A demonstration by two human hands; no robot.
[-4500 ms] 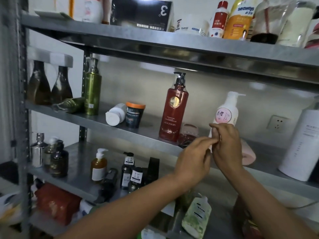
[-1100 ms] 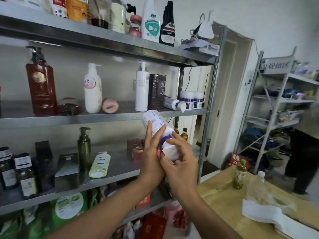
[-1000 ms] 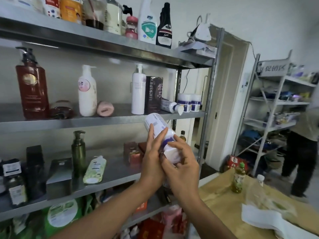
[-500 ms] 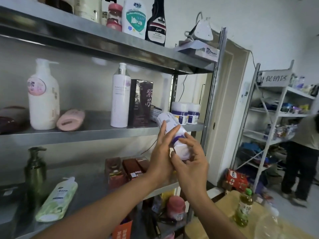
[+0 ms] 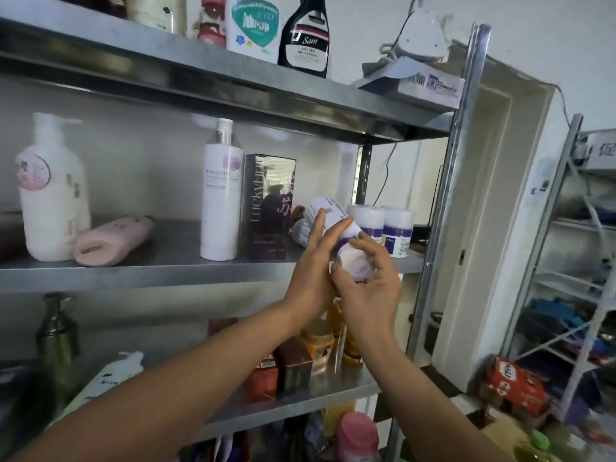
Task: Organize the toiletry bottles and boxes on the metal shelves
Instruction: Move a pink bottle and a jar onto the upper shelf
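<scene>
Risk first, imo: the white bottle w/ purple band (image 5: 336, 228) is tilted, held up in front of the middle shelf (image 5: 150, 273), right by its front edge and not resting on it. Left hand (image 5: 316, 261) is wrapped on the body, fingers spread up the side; right hand (image 5: 370, 281) cups the lower end w/ fingertips only. So both hands are clamped on that one bottle, close together. If the right one lets go before the bottle is on the metal, it prob slides out, and there's stuff on the lower shelf (image 5: 300, 398) straight below to knock over.

Other thing: the landing spot is tight. Two white tubs w/ purple labels (image 5: 383, 228) stand just beside it on the right, the dark LUCKY box (image 5: 270, 208) on the left, and something light lies on its side just behind the held bottle, can't tell what. Pushing in at an angle could tip the tubs, or bump the box into the tall white bottle (image 5: 221, 195) that stands touching or nearly touching it.

Containers: everything looks closed, and everything on this shelf is opaque, so no idea about fill levels. The big white pump bottle (image 5: 50, 191) stands upright further left, a pink bottle (image 5: 110, 241) lies flat next to it, can't see if it leaks. Top shelf (image 5: 200, 66) has a teal-label bottle (image 5: 253, 25) and a black spray bottle (image 5: 305, 38), both upright near the front edge. Lower shelf has small reddish boxes (image 5: 283, 371) and an amber jar (image 5: 318, 345), lid on.
</scene>
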